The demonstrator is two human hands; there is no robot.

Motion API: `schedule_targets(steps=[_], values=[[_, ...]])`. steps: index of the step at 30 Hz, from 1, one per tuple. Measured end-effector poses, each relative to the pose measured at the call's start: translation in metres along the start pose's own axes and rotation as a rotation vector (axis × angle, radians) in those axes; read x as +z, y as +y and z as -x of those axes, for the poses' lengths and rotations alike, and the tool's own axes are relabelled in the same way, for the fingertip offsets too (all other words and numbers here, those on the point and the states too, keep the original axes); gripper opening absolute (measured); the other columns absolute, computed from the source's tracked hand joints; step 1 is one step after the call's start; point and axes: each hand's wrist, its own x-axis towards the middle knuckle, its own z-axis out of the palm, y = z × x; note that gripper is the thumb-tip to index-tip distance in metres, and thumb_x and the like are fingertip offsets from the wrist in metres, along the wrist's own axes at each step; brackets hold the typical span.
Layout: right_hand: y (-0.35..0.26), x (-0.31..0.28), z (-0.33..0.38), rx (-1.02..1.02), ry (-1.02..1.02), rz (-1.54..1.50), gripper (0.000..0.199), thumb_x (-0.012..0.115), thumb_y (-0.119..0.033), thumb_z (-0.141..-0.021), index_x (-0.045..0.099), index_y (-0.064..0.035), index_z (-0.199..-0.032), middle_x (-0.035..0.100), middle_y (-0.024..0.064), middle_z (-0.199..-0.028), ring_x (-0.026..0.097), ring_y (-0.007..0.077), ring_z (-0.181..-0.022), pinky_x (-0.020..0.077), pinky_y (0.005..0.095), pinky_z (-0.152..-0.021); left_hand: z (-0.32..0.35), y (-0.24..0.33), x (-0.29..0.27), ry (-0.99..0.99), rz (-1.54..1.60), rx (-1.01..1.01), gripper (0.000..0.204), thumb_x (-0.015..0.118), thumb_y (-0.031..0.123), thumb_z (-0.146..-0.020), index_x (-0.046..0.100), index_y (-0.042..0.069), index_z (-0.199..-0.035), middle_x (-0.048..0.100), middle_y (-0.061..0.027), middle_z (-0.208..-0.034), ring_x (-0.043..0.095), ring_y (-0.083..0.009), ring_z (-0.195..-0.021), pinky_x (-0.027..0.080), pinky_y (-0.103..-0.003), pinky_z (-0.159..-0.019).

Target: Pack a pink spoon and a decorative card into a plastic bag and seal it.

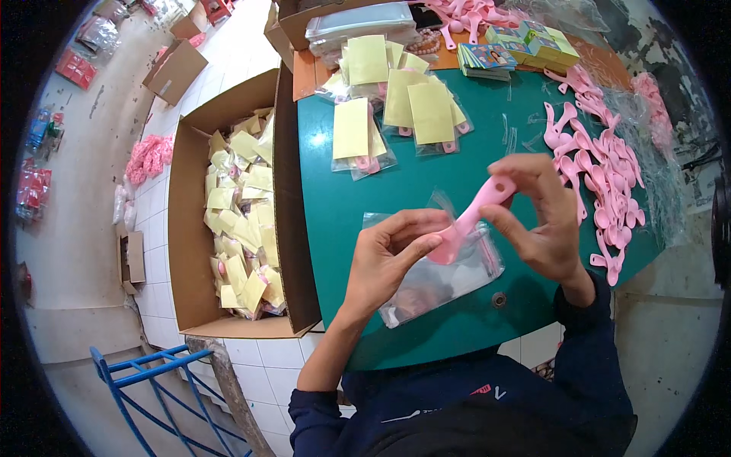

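Observation:
Above the near part of the green table, a pink spoon (474, 215) slants between my hands, its holed handle end up and to the right. My left hand (396, 257) pinches it at the bowl end, with the fingers curled. Thumb and fingers of my right hand (539, 217) close round the handle's tip. A bit of clear film shows beside the spoon, and I cannot tell what it belongs to. Under my hands lie flat clear plastic bags (449, 285), partly covered by them. A large heap of similar pink spoons (598, 179) spreads along the table's right side.
Filled bags with yellow cards (350, 129) lie at the table's far left. Small card stacks (487, 59) stand at the back. Left of the table, a deep cardboard box (302, 228) holds many such bags. A blue metal trolley (156, 373) stands lower left.

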Motion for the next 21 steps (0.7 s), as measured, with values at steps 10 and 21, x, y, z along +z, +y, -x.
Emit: schedule_targets(steps=[10, 21], values=[[0.004, -0.007, -0.033, -0.336, -0.386, 0.061, 0.036, 0.054, -0.038, -0.086, 0.063, -0.0034, -0.087, 0.05, 0.0117, -0.113, 0.052, 0.0182, -0.091, 0.0443, 0.0296, -0.078, -0.005, 0.008, -0.012, 0.023, -0.145, 0.138, 0.032, 0.042, 0.023, -0.094, 0.059, -0.004, -0.096, 0.064, -0.0127, -0.088, 0.061, -0.0143, -0.081, 0.049, -0.025, -0.069], [0.255, -0.057, -0.156, 0.612, 0.085, 0.921, 0.046, 0.057, -0.044, -0.078, 0.063, 0.0, -0.09, 0.062, 0.0199, -0.09, 0.06, 0.0351, -0.084, 0.0467, 0.0418, -0.072, 0.006, -0.002, -0.026, -0.032, 0.075, 0.413, 0.036, 0.04, 0.023, -0.095, 0.061, -0.006, -0.092, 0.065, -0.0155, -0.088, 0.064, -0.0169, -0.075, 0.051, -0.025, -0.065]])
